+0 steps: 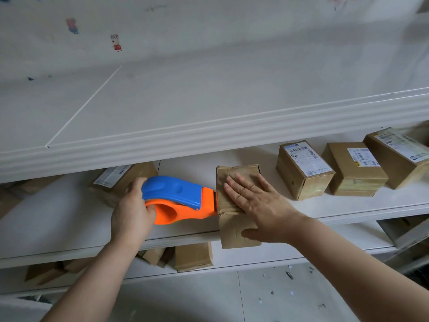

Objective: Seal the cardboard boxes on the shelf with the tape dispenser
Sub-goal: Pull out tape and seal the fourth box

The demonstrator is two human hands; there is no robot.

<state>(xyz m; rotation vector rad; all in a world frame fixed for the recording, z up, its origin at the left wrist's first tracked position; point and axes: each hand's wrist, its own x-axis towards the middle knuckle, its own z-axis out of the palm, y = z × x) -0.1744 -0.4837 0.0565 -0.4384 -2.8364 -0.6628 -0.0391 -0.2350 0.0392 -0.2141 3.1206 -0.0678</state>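
My left hand (130,212) is wrapped tight around the handle of the tape dispenser (180,199). My fingers go through the orange loop and my thumb sits on the blue top. The orange front end of the dispenser is pushed right up against the left side of a small cardboard box (234,205).

My right hand (257,203) lies flat and open on top of that box. My fingers are spread out and point up and to the left. My thumb reaches down the front of the box. This hand holds nothing; it just presses on the box.

The box sits at the front of the white shelf (69,219), and its front face hangs down past the shelf edge. The cardboard looks wrinkled.

To the right on the same shelf stand three more brown boxes with white labels on top: a labelled box (304,173) closest to my hand, a second labelled box (355,170) just beside it, and a third labelled box (399,156) by the picture's edge. Behind my left hand is another box with a label (118,180), partly hidden under the shelf above. More brown boxes (192,256) sit on the shelf below.
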